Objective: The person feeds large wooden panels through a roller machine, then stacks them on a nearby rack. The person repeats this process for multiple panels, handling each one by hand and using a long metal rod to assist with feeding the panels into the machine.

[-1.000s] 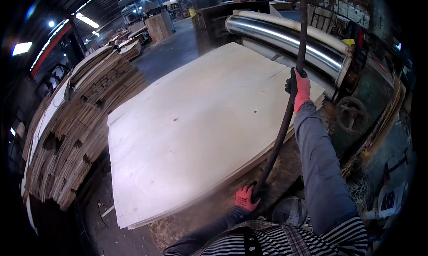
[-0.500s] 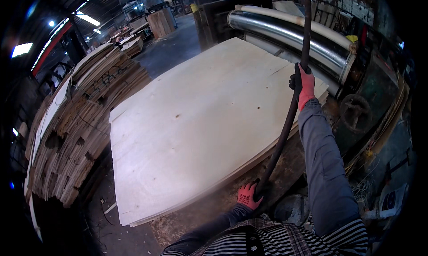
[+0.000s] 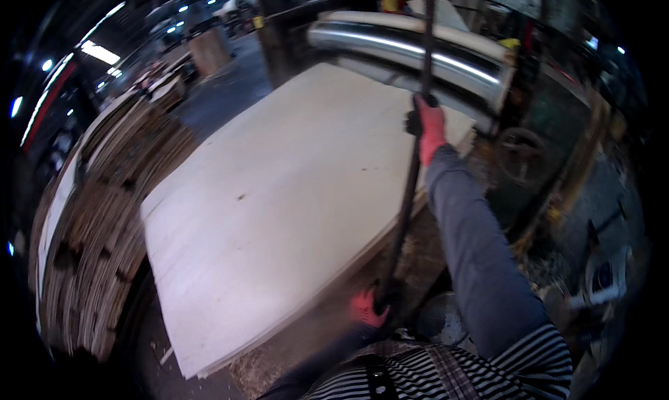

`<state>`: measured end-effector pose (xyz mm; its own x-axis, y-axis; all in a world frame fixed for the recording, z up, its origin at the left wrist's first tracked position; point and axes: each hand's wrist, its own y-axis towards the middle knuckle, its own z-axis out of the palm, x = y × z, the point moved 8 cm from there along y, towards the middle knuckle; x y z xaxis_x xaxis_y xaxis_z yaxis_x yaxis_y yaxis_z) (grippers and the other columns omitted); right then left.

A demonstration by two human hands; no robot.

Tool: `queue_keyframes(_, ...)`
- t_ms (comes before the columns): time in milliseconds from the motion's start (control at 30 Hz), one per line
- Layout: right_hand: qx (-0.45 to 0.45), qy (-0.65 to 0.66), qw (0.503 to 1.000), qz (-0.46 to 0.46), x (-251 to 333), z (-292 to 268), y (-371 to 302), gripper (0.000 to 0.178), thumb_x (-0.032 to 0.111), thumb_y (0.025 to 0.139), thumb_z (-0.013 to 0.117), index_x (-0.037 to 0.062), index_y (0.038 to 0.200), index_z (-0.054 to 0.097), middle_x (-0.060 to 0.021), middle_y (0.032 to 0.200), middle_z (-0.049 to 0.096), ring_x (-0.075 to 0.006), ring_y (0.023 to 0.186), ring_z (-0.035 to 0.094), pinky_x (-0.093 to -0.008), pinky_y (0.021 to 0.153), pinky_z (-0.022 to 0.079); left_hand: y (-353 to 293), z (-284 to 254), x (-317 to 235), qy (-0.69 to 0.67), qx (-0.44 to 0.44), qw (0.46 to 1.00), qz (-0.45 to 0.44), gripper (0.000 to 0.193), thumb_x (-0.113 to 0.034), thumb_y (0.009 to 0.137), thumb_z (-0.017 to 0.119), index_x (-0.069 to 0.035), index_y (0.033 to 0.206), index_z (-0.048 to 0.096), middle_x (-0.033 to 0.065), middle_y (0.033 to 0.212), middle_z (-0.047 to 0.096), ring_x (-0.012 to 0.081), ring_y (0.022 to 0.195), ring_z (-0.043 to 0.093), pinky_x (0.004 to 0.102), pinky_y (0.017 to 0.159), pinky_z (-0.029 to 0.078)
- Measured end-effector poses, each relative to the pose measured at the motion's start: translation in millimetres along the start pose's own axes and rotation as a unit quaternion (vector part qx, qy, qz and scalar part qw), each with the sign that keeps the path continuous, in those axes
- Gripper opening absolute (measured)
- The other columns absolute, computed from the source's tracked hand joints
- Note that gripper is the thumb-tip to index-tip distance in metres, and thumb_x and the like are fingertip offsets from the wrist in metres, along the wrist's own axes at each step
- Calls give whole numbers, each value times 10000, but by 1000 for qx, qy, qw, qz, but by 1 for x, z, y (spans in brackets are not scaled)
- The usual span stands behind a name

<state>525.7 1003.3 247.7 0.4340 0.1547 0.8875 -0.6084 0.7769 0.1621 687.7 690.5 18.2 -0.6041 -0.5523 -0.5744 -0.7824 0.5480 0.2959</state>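
Observation:
A long dark pole (image 3: 404,219) runs upright and slightly slanted in front of me, over the near right edge of a stack of pale veneer sheets (image 3: 279,184). My right hand (image 3: 430,125), in a red and black glove, is closed around the pole at mid-height with the arm stretched forward. Lower down, close to my body, my left hand (image 3: 369,308) in a matching glove grips the pole near its bottom end. That hand is slightly smeared, and the pole's lowest tip is hidden. The top sheet lies flat, with a few small knots.
Behind the sheets lies a shiny metal roller (image 3: 404,48) of a machine, with a handwheel (image 3: 520,155) at its right. Tall stacks of rough veneer (image 3: 118,226) stand at the left. A round container (image 3: 442,316) sits near my body on the right.
The whole view has swung, so the sheets, roller and pole appear farther left. Both hands keep their hold on the pole, which now looks a little more upright.

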Motion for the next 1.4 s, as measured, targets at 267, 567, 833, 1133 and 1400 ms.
queue_keyframes(267, -49, -5, 998, 35, 7, -1, -8, 179, 207, 770, 587, 48, 812, 517, -13, 548, 464, -115, 408, 455, -258, 367, 396, 8, -3, -10, -14, -38, 996, 73, 591, -273, 571, 674, -29, 1071, 474, 187, 971, 515, 336, 841, 522, 411, 700, 411)
queue_keyframes(567, -45, -14, 999, 27, 3, -2, -4, 191, 228, 771, 584, 59, 802, 499, -23, 550, 466, -129, 401, 462, -268, 369, 414, 6, -3, -6, -7, -34, 996, 82, 594, -264, 578, 670, -16, 1072, 454, 200, 967, 502, 355, 846, 507, 429, 704, 405)
queue_keyframes(833, -42, -8, 999, 33, 10, 0, -12, 169, 197, 782, 571, 47, 810, 499, -11, 538, 457, -103, 403, 452, -251, 361, 391, 2, 17, 3, -52, 46, 995, 76, 628, -306, 567, 656, -38, 1090, 435, 206, 1038, 464, 372, 947, 434, 455, 797, 350)
queue_keyframes(1133, -20, 6, 999, 25, 4, -1, -3, 172, 212, 781, 581, 70, 828, 495, -31, 555, 488, -144, 401, 492, -271, 360, 435, -2, 12, 6, 17, -44, 995, 83, 612, -301, 578, 674, -5, 1071, 464, 214, 996, 494, 376, 903, 479, 455, 769, 385)
queue_keyframes(1400, -24, -12, 999, 25, 4, -3, -2, 177, 221, 777, 584, 76, 829, 499, -38, 538, 492, -152, 396, 495, -271, 361, 435, 2, 14, 6, -31, 3, 998, 49, 611, -279, 566, 651, -28, 1077, 431, 204, 1031, 456, 375, 933, 421, 464, 809, 333)
